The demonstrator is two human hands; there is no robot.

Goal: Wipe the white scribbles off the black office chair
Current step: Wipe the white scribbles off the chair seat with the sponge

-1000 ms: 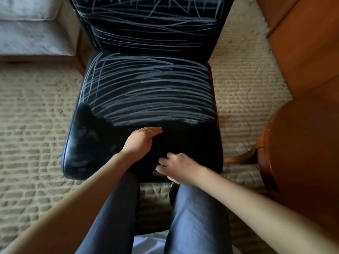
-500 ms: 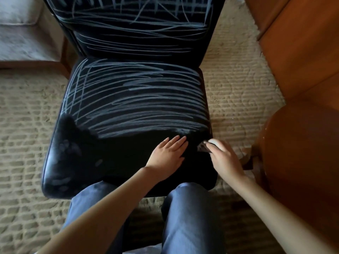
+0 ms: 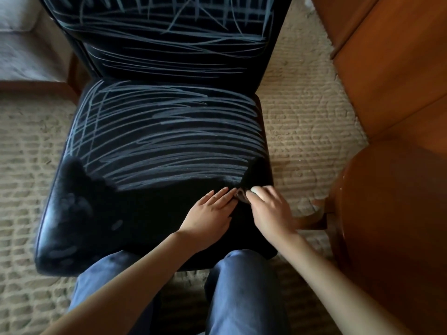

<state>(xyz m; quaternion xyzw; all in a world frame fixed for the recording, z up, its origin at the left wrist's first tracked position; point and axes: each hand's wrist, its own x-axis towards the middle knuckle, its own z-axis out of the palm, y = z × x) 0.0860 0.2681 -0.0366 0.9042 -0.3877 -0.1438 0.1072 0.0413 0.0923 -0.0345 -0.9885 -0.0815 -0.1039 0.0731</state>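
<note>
Curled round a small grey wad [image 3: 240,196], the fingers of the right hand [image 3: 268,209] press it onto the seat [image 3: 101,209] of the black office chair [image 3: 157,228], near the seat's front right corner. From my remote station I cannot tell what the wad is made of, since only a sliver shows past the fingertips. Left hand [image 3: 210,213]: flat, palm down, fingers straight and together, holding nothing; it rests on the seat just beside the right hand, fingertips at the wad, though I cannot tell whether they touch it. White scribbles [image 3: 169,141]: long, mostly side-to-side strokes covering the rear and middle of the seat, with crossing strokes along its left edge and more on the backrest [image 3: 169,52]. I see the wad at the near edge of the scribbled zone, at its right end. Front band of the seat, where both hands lie: plain black, with faint pale smudges towards the front left corner. The chair stands on a beige ribbed carpet [image 3: 302,122], directly ahead of the person's knees in blue trousers [image 3: 242,291]. To the right are a wooden cabinet [image 3: 399,81] and a round wooden seat [image 3: 399,226]; at upper left is a pale upholstered couch [image 3: 21,44].
</note>
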